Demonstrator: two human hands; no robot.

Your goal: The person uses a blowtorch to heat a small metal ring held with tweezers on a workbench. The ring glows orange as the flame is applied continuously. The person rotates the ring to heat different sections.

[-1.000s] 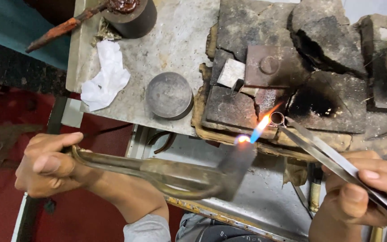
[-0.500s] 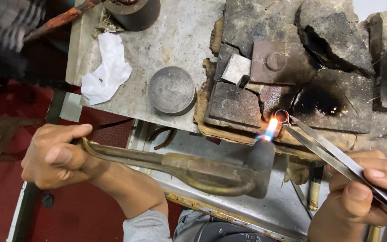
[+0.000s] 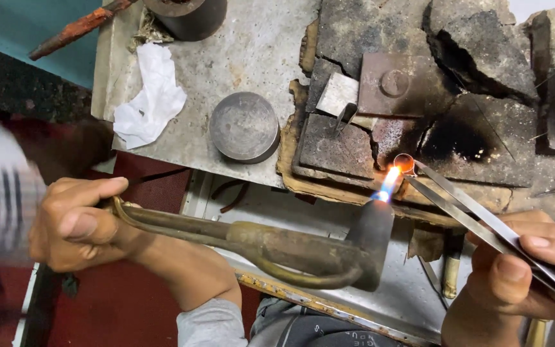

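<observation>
My left hand (image 3: 75, 225) grips the handle of a brass blowtorch (image 3: 290, 247), whose dark nozzle points up and gives a small blue-orange flame (image 3: 390, 183). The flame touches a small glowing metal ring (image 3: 405, 163) at the edge of the scorched firebrick slab (image 3: 464, 141). My right hand (image 3: 521, 270) holds long steel tweezers (image 3: 476, 212), and their tips pinch the ring.
A round grey metal dish (image 3: 245, 126) and a crumpled white cloth (image 3: 146, 96) lie on the stone bench (image 3: 252, 45). A dark cylinder (image 3: 187, 16) and a rusty rod (image 3: 75, 29) sit at the back. Cracked charred blocks (image 3: 476, 48) cover the right. A blurred striped sleeve (image 3: 1, 193) is at left.
The torch and flame have moved slightly right and up onto the ring. A blurred striped sleeve has come into view at the left edge.
</observation>
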